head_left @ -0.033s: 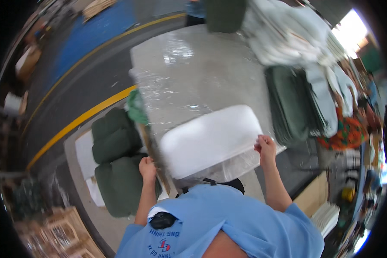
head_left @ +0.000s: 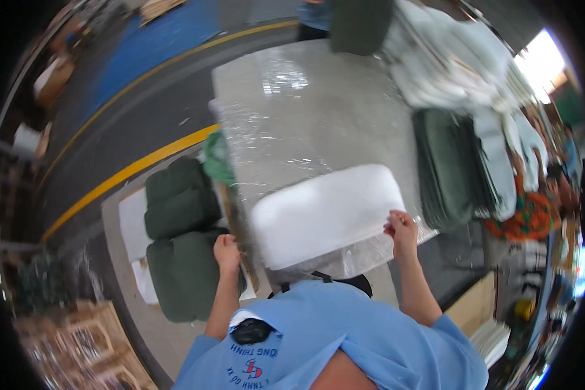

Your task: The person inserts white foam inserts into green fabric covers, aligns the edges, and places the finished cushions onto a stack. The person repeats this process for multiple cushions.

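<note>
A white padded panel with rounded corners, perhaps foam, lies slightly tilted on the near end of the plastic-covered table. My right hand is at its right end, fingers curled into a pinch; whether they grip its edge or something thin cannot be made out. My left hand is closed too, off the table's left side, over a dark green cushion. What it holds, if anything, is hidden. Behind that cushion sits another dark green cushion.
Stacked dark green pads stand at the table's right edge, beside white pads. A large white pile fills the far right. Green cloth hangs at the left edge. People are at the right; another person stands beyond the table.
The whole scene has shifted slightly right in the picture. Both hands keep nearly the same places beside the white panel, with their fingers still closed.
</note>
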Action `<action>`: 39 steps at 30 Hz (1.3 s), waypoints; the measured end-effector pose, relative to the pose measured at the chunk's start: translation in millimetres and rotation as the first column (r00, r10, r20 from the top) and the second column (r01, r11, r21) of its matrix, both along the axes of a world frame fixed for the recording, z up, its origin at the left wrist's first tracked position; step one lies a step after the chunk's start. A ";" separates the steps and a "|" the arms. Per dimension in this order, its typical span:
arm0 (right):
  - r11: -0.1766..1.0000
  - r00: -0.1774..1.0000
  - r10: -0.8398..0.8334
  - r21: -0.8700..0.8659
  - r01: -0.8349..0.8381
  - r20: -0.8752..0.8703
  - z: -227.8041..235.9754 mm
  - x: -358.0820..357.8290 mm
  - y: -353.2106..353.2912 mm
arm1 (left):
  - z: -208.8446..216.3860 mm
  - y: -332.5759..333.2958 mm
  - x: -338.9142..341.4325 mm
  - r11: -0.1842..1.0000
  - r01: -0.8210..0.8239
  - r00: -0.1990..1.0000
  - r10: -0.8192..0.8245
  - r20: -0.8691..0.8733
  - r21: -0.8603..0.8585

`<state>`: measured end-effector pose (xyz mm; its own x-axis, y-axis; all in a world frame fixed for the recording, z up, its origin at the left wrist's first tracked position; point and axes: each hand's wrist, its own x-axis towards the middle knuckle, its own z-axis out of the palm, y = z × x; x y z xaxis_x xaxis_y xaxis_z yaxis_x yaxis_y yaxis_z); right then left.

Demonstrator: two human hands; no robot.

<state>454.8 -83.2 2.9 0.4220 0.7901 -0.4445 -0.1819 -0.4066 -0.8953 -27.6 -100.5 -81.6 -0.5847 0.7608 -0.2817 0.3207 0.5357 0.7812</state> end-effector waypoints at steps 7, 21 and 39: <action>0.554 0.608 0.737 0.252 -0.793 0.294 34.5 -196.3 32.2 | 87.4 3.8 72.5 0.979 -0.107 0.379 -0.122 0.917 0.174; 0.144 0.078 0.611 -0.015 -0.989 0.788 37.2 -265.8 70.5 | 96.0 33.0 66.2 0.960 -0.274 0.392 0.056 0.918 0.059; 0.554 0.078 0.579 -0.322 -0.768 0.812 -31.1 -135.7 45.0 | -68.0 352.6 -59.6 0.229 0.605 0.082 -0.971 -0.226 -0.763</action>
<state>319.2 -38.1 -28.2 -0.2915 0.9479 -0.1285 0.8672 0.2052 -0.4537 -87.2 252.1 -149.6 0.1891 0.7626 -0.6186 0.9691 -0.2465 -0.0077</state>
